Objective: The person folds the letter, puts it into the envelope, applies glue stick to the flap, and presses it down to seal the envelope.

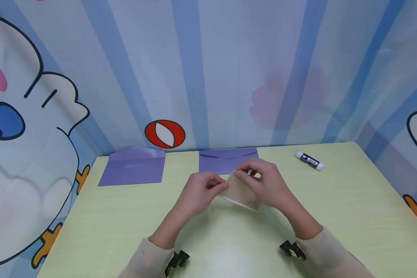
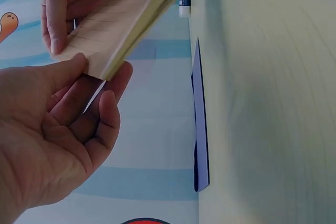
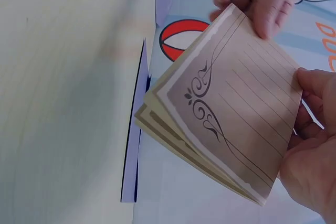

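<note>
Both hands hold a folded sheet of beige lined letter paper above the table. Dark scrollwork decorates one corner, and its layered edges stand slightly apart in the right wrist view. My left hand pinches the paper's left side between thumb and fingers. At the top right edge, my right hand grips it with thumb and fingertips. Behind the hands lies a purple envelope with its flap folded down, partly hidden by the right hand. Another purple envelope lies to the left, its flap raised away from the body.
A glue stick lies at the back right of the pale yellow-green table. A printed blue-striped curtain rises directly behind the table's far edge. Small black mounts sit at the wrists.
</note>
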Demonstrator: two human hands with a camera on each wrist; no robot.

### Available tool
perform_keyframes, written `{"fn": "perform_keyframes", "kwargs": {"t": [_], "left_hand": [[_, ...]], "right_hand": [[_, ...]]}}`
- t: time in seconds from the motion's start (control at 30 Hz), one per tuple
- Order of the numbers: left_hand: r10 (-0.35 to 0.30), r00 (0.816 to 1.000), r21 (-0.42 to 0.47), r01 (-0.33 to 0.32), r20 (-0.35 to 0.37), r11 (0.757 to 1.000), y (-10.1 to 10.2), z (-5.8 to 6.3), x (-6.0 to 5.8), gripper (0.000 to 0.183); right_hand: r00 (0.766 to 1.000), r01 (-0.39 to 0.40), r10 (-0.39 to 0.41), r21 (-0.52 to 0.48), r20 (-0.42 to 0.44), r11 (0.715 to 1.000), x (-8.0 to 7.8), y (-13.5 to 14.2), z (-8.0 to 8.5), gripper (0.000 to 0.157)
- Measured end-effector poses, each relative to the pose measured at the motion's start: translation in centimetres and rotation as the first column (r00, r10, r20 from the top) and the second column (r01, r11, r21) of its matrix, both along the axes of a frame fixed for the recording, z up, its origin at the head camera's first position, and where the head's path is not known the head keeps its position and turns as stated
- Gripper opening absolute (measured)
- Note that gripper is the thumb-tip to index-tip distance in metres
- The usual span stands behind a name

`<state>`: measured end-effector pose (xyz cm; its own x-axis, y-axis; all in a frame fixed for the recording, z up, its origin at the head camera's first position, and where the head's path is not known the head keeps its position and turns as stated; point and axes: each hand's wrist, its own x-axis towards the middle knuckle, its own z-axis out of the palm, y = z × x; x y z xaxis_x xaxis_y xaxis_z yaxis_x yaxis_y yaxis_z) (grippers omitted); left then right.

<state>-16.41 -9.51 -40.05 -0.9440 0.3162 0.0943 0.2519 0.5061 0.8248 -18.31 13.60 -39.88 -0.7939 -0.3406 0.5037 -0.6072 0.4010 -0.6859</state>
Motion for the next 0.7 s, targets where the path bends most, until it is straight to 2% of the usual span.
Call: {"fn": "perform_keyframes", "kwargs": {"t": [0.17,0.3,0.7], "left_hand": [[-0.049,0.997,-0.02,0.05,0.059,0.999,-0.57,-0.61,-0.46,0.01],[-0.062,0.995,-0.043,0.065,0.074,0.997,-0.85,-0.79,-0.68,0.011],[-0.049,0.999,-0.039,0.049,0.014,0.998,-0.48,-0.24,-0.39,0.008]], "right_hand": [[0.998,0.05,-0.049,-0.022,0.034,0.999,-0.27,0.74,0.35,0.007],[0.997,0.064,-0.062,-0.033,0.054,0.997,-0.33,1.05,0.58,0.006],[0.996,-0.009,0.012,-0.031,0.09,0.999,-0.18,0.29,-0.2,0.007]]}}
